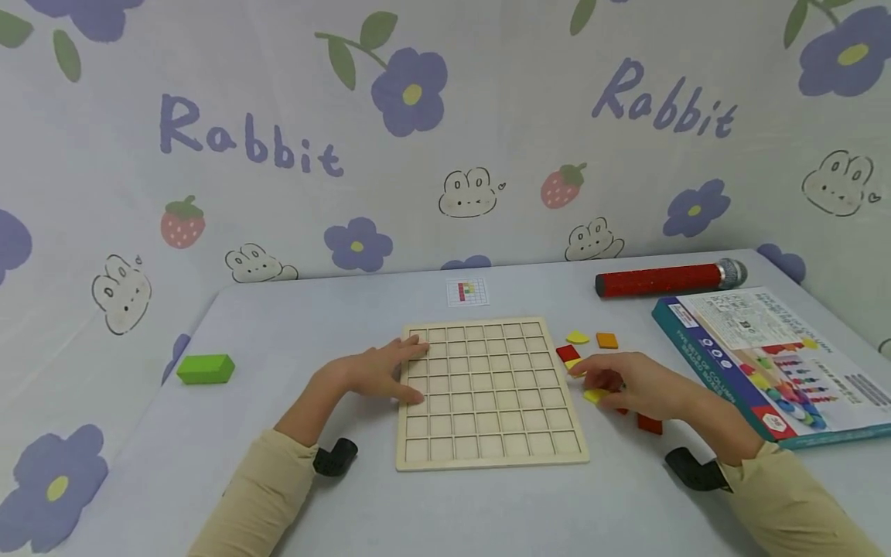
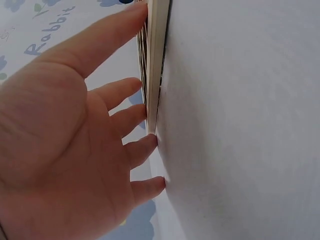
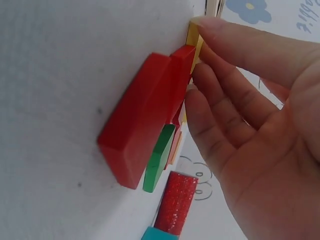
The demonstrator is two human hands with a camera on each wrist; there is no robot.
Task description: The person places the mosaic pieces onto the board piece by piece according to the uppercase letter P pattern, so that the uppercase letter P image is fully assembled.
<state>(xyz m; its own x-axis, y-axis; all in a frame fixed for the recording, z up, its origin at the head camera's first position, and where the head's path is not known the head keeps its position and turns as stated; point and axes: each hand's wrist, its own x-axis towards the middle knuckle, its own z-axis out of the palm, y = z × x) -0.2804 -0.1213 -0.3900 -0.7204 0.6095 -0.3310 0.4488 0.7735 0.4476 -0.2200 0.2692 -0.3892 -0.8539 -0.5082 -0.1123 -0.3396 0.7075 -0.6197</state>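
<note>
A pale wooden board [image 1: 487,402] with a grid of square recesses lies in the middle of the table. My left hand [image 1: 372,371] rests at its left edge, fingers spread, with thumb and fingertips along the rim in the left wrist view. To the right of the board, my right hand [image 1: 640,383] is over a scatter of small coloured tiles. Its thumb touches a yellow tile [image 3: 192,32] in the right wrist view, the other fingers bent close behind. Nearby lie a red tile [image 1: 567,353], an orange tile [image 1: 607,340], a larger red piece [image 3: 135,125] and a green tile [image 3: 160,157].
Behind the board lies a small card [image 1: 467,292] printed with a coloured grid pattern. A red microphone [image 1: 661,280] sits at the back right, behind a flat toy box [image 1: 773,363]. Far left on the table is a green block [image 1: 206,369].
</note>
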